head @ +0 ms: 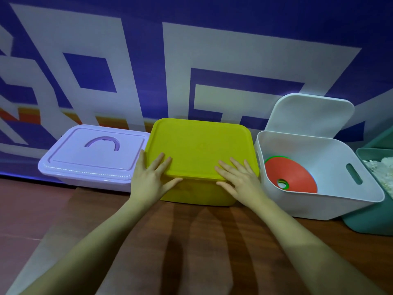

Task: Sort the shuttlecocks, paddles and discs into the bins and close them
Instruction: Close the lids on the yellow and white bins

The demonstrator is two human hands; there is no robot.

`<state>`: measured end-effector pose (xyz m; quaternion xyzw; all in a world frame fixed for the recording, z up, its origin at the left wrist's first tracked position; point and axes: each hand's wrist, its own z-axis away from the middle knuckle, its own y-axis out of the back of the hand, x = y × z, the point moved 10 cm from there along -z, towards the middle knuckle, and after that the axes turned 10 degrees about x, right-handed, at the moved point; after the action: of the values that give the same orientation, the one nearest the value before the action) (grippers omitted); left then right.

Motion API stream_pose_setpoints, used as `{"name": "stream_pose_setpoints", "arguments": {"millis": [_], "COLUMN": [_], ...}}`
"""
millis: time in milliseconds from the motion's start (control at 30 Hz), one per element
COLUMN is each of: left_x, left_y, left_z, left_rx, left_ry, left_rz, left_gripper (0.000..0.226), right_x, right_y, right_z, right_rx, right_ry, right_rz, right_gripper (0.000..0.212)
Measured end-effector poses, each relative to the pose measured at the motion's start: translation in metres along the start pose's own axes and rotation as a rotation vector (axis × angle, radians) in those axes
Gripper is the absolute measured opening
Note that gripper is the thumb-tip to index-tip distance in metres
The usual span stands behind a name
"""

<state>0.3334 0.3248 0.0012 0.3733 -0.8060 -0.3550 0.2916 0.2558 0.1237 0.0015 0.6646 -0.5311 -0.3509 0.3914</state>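
A yellow-green bin (197,193) stands in the middle of the wooden table with its yellow-green lid (202,145) on top. My left hand (152,177) lies flat on the lid's front left corner and my right hand (238,177) lies flat on its front right, fingers straight, thumbs over the front edge. To the left sits a lilac bin (93,154) with its handled lid on. To the right a white bin (323,188) stands open; orange and green discs (293,177) lie inside, and its white lid (310,116) leans upright behind it.
A teal bin (370,222) at the far right edge holds white feathery things (382,167), partly cut off by the frame. A blue and white banner wall rises right behind the bins. The brown wooden table (191,241) stretches toward me under my forearms.
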Motion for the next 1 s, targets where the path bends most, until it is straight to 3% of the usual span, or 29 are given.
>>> {"name": "stream_pose_setpoints", "arguments": {"millis": [200,367,533,667,1000], "left_x": [0.002,-0.003,-0.008,-0.016,-0.021], "left_y": [0.0,-0.028,-0.066,-0.086,-0.096], "left_z": [-0.003,-0.032,-0.069,-0.093,-0.097], "left_rx": [-0.055,-0.31,-0.449,-0.478,-0.381], "left_ry": [0.081,0.241,0.197,0.161,0.141], "left_rz": [-0.049,-0.087,-0.181,-0.198,-0.179], "left_gripper": [0.066,0.084,0.076,0.08,0.094], "right_x": [0.015,0.075,0.108,0.116,0.122], "right_y": [0.009,-0.014,-0.033,-0.041,-0.042], "right_z": [-0.019,-0.045,-0.06,-0.071,-0.074], "right_rx": [-0.06,-0.209,-0.28,-0.29,-0.235], "right_ry": [-0.188,-0.371,-0.412,-0.434,-0.491], "right_rz": [-0.083,0.044,0.04,0.055,0.032], "right_gripper": [0.07,0.055,0.062,0.066,0.068]}}
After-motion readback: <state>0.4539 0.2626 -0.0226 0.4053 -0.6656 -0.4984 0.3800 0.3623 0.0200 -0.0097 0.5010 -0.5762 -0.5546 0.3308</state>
